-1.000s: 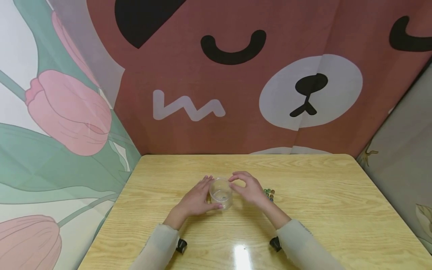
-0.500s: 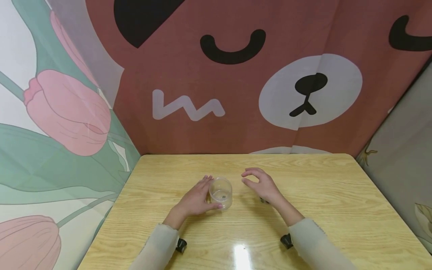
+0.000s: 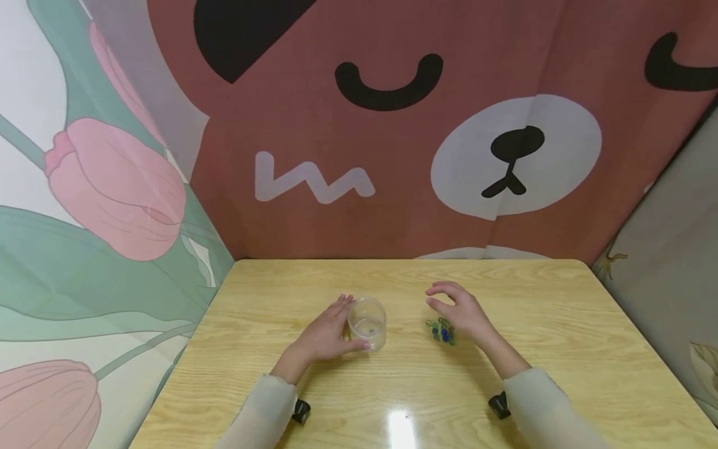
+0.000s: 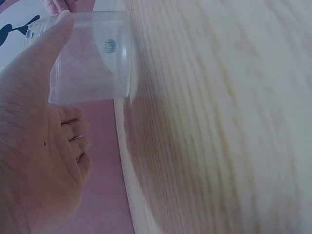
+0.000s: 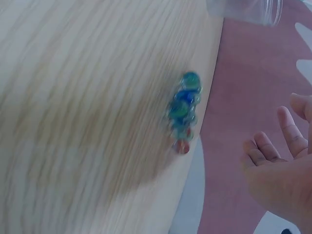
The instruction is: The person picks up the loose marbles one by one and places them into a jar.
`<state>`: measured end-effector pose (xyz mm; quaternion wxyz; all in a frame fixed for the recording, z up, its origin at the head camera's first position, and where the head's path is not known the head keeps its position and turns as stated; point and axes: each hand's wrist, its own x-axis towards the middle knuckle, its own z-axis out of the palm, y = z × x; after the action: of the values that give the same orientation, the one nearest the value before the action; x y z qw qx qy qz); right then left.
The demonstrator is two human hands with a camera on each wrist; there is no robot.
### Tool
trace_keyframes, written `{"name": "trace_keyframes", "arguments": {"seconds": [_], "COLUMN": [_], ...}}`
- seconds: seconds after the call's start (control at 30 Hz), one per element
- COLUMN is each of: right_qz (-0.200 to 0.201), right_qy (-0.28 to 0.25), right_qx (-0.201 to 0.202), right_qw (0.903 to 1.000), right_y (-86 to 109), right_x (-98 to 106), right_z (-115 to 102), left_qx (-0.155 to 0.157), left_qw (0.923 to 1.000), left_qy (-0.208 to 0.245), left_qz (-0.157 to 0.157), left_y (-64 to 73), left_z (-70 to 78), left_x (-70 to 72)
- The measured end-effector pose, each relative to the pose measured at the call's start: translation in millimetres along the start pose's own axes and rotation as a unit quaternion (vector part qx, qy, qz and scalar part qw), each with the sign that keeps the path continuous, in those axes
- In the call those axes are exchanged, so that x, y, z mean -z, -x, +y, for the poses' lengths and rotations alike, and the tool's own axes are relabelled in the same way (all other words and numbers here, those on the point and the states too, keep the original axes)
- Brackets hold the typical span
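Observation:
A clear plastic jar [image 3: 374, 340] stands upright on the wooden table, its mouth facing up. My left hand [image 3: 322, 333] holds it from the left, thumb round the near side and fingers along the far side. Through the jar wall in the left wrist view, one marble [image 4: 110, 46] shows near the bottom. To the right, my right hand [image 3: 464, 313] hovers above and just behind a cluster of glass marbles [image 3: 444, 332], fingers loosely bent with nothing between them. Blue, green and reddish marbles [image 5: 181, 109] lie bunched together in the right wrist view.
The pale wooden table [image 3: 269, 287] reaches back to a wall hanging [image 3: 314, 224] with a bear's face. A floral curtain [image 3: 112, 287] runs along the left side, and a greyish one [image 3: 667, 249] along the right.
My right hand has moved right, away from the jar's rim to over the marbles, bringing more of them into view. My left hand and the jar stay in place.

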<state>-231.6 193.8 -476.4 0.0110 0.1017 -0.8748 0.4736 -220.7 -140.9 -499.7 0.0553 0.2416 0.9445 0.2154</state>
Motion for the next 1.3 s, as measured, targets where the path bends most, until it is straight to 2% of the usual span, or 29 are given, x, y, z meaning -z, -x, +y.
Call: {"name": "trace_keyframes", "arguments": {"seconds": [0.4, 0.83, 1.3], "right_qz": [-0.007, -0.046, -0.068], "right_qy": [-0.001, -0.003, 0.046], "right_qx": [-0.01, -0.008, 0.013], "right_qw": [0.9999, 0.9989, 0.9966], "right_y": [8.4, 17.7, 21.2], "right_x": [22, 36, 42], "right_z": [23, 46, 59], "left_qx": [-0.007, 0.0, -0.001], "left_qw": [0.9999, 0.9999, 1.0], "left_qy": [-0.008, -0.011, -0.006], "left_qz": [0.001, 0.002, 0.002], "left_y": [0.1, -0.8, -0.7], "left_z": [-1.5, -2.6, -2.8], "left_x": [-0.5, -2.5, -4.1]}}
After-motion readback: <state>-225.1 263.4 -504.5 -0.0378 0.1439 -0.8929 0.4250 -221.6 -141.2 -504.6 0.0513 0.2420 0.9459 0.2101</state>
